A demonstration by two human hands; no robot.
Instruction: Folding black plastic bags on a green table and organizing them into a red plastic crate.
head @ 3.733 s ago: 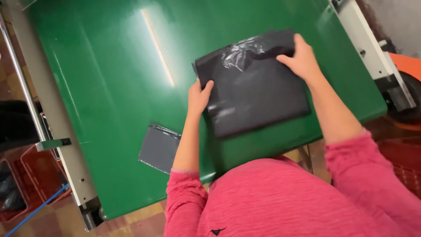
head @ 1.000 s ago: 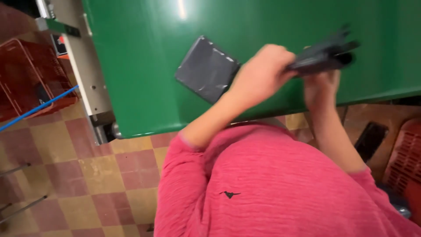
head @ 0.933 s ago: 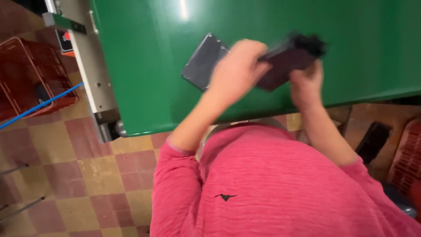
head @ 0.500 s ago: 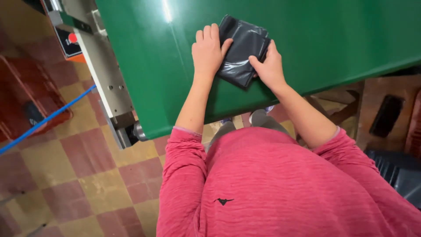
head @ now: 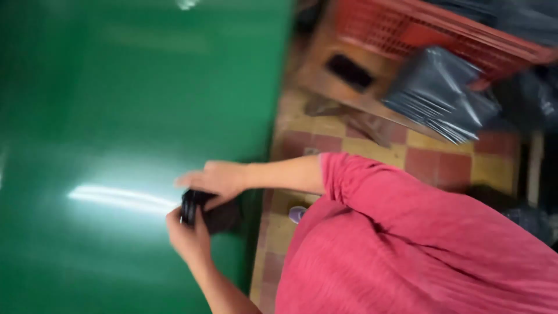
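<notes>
A small folded black plastic bag [head: 218,214] lies at the near edge of the green table [head: 116,104]. My left hand [head: 189,239] grips its left end, thumb on top. My right hand [head: 214,177] reaches in from the pink sleeve and presses down on the bag's top with curled fingers. Both hands touch the bag. The picture is blurred, so the folds are hard to make out.
A red plastic crate [head: 442,26] stands on the tiled floor to the right of the table. A stack of flat black bags [head: 442,96] leans against it. A brown board with a dark object [head: 349,70] sits beside the crate.
The view has swung round to the right, so the crate and bag stack now show. The bag is a smaller bundle at the table's edge, with both hands still on it.
</notes>
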